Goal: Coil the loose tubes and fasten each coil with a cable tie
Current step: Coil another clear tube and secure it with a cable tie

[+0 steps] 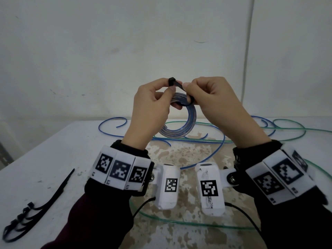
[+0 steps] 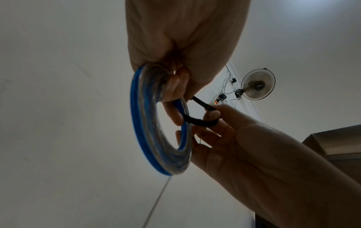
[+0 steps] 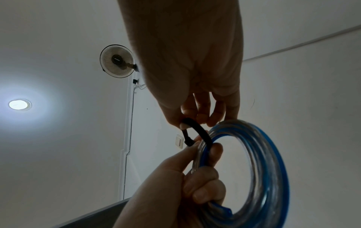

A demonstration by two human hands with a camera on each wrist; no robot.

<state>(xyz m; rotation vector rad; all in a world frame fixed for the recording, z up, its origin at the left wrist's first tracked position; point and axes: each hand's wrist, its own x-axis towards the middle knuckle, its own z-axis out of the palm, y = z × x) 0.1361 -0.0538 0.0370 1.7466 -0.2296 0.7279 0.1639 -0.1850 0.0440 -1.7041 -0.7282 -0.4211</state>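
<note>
Coil [image 1: 177,116] of clear, blue-striped tube is held up above the table [image 1: 53,155], wound but not yet fastened. Left hand [image 1: 152,105] grips the coil and pinches the square head of the black cable tie [image 1: 177,84]; right hand [image 1: 212,97] pinches its flat strap, looped round the windings. Remaining work — blue tubes [image 1: 218,150] and green tubes [image 1: 287,130] lie loose on the table; spare ties [image 1: 34,207] wait near left.
</note>
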